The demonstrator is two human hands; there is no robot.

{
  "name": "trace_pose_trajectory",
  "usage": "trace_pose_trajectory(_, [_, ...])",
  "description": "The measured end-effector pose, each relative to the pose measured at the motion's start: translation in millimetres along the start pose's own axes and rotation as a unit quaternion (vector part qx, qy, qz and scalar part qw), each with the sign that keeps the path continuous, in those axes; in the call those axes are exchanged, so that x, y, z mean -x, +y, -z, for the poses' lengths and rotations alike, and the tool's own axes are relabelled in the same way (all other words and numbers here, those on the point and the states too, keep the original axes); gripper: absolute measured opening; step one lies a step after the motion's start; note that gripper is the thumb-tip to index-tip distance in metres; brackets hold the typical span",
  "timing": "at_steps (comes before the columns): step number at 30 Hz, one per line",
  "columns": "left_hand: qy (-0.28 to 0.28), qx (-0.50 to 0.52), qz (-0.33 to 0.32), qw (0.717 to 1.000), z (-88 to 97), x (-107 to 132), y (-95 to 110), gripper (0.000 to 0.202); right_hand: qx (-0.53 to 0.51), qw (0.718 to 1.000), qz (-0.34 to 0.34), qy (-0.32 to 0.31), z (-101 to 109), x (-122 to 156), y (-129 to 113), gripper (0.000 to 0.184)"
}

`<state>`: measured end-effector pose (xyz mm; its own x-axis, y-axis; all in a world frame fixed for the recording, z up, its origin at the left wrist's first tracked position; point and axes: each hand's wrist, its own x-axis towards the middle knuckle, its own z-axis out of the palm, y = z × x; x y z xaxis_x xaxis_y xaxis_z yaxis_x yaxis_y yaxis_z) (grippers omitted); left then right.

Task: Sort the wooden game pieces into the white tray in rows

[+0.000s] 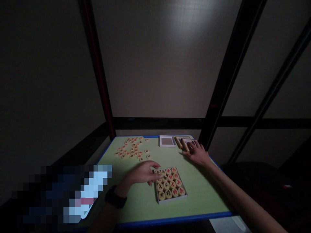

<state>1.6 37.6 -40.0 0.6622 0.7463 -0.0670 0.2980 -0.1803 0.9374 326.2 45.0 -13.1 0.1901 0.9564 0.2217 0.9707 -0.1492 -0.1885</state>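
Note:
A shallow white box filled with round wooden chess discs, marked in red and black, lies near me on the green table. My left hand rests at the box's upper left corner, fingers curled onto a disc there. My right hand reaches to the far right, fingers spread flat on a folded wooden board. A dark watch sits on my left wrist.
Several loose discs lie scattered at the far left of the table. A white box lid sits at the far edge. The table has a blue rim. Dark frame posts rise behind.

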Motion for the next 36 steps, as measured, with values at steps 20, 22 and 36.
trace_pose_trajectory(20, [0.239, -0.286, -0.118, 0.920, 20.8, -7.2, -15.2, 0.037, -0.067, 0.972, 0.222, -0.028, 45.3, 115.9, -109.5, 0.045])
trace_pose_trajectory(22, [0.253, -0.291, -0.126, 0.914, 19.0, -6.4, -9.0, 0.037, -0.038, 0.977, 0.208, -0.030, 49.3, 124.0, -120.9, 0.045])
trace_pose_trajectory(36, [0.142, -0.298, -0.081, 0.941, -16.7, 11.9, 29.5, 0.036, -0.004, 0.976, 0.217, -0.015, 27.4, 167.2, -122.8, 0.052])
